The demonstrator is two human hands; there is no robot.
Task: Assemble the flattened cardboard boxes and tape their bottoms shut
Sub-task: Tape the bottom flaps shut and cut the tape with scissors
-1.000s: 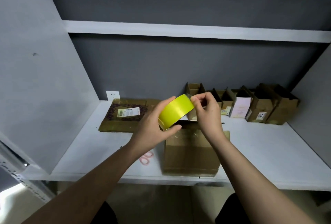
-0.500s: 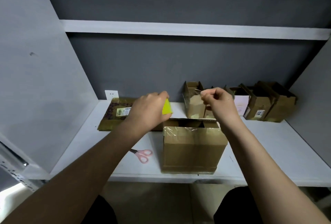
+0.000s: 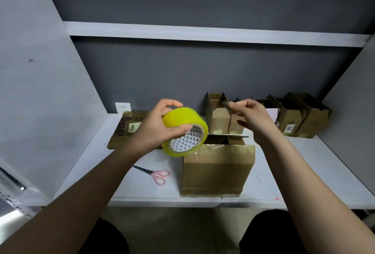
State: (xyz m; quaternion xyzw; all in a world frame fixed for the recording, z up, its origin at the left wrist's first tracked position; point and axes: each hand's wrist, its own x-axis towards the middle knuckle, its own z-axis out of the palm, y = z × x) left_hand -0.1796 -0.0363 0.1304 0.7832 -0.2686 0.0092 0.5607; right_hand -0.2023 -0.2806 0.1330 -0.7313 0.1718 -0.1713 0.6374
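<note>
The step in hand looks like drawing a fresh length of tape off the roll to seal a flap seam on the cardboard box (image 3: 218,169). The left hand (image 3: 156,130) holds the yellow tape roll (image 3: 185,131) up above the box's near left corner, fingers curled over its rim and thumb reaching into the patterned core. The right hand (image 3: 248,114) is raised to the right of the roll, thumb and forefinger pinched together as though on the free end of the tape; the clear strip between roll and fingers is too faint to make out for certain. The box stands near the front edge of the white shelf (image 3: 304,174), brown and upright, its top flaps partly ajar with a dark gap showing, and a band of glossy tape already wraps its upper edge. Next, the strip probably has to be lowered onto the seam, pressed flat, then cut; the pink-handled scissors (image 3: 156,174) lie on the shelf just left of the box. A flattened box (image 3: 125,130) rests farther back on the left, and a row of assembled boxes (image 3: 294,117) lines the rear wall.
</note>
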